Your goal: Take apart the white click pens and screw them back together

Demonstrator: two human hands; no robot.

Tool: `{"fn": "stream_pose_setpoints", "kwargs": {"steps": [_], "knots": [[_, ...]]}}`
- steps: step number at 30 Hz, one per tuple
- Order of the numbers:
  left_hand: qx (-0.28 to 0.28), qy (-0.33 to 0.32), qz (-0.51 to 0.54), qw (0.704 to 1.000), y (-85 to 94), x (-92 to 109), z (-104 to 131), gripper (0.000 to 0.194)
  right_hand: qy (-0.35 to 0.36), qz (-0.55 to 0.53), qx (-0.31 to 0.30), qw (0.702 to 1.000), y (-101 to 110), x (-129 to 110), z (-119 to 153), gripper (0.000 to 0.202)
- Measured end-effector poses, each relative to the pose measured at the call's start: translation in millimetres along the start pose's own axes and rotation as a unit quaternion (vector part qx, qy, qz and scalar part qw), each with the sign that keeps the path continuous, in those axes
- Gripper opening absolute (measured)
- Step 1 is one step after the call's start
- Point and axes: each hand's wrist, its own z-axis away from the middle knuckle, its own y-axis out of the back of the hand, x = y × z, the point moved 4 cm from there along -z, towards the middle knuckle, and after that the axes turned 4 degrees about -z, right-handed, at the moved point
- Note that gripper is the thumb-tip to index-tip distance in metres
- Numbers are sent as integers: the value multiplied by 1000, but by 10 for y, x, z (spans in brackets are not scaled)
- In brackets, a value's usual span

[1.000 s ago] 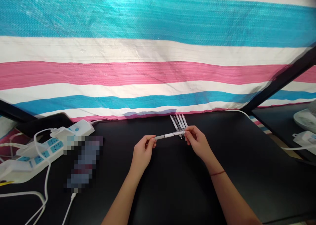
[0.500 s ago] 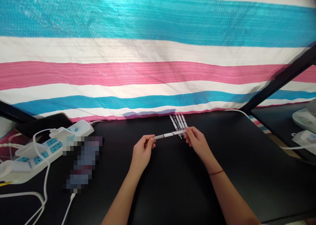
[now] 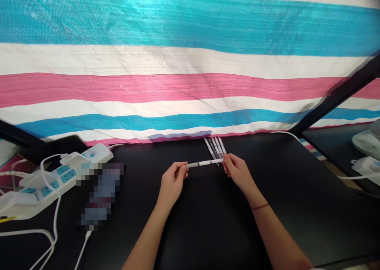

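A white pen (image 3: 204, 163) with a grey grip section is stretched nearly level between my two hands, above the black table. My left hand (image 3: 173, 180) pinches its grey end between thumb and fingers. At the other end, my right hand (image 3: 236, 168) is closed on the white barrel, and the fingers hide that tip. Just behind the held pen, several similar white pens (image 3: 215, 146) lie side by side on the table, slanting slightly. Their lower ends are partly covered by the held pen and my right hand.
On the left, a white power strip (image 3: 102, 153) with plugs and cables lies near a blurred-out phone-like object (image 3: 102, 195) on a white charging cable (image 3: 83, 248). Striped sheeting (image 3: 190, 88) hangs along the back edge of the black table (image 3: 208, 226). A black frame bar (image 3: 332, 96) slants at right.
The pen has turned about its length: the clip that showed near my right hand is now out of sight. Both hands keep their grip and have barely shifted.
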Motion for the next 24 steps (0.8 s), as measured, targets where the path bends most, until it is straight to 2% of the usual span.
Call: {"fn": "stream_pose_setpoints", "kwargs": {"steps": [5,11,15,18,24], "knots": [[-1,6,3,1000,-5,-3,-4,30,26,-33,-10,999,21,-42,-2,30],[-1,6,2,1000,-6,7,-12,30,-3,-2,5,1000,40,-40,-6,43],[-3,4,-3,1000,-10,17,-10,30,-7,-32,27,999,52,33,-47,43],[2,7,4,1000,-9,21,-9,30,-8,-29,19,999,55,34,-48,44],[1,5,6,1000,-4,18,-9,31,9,-55,-3,998,47,-42,-11,30]]}}
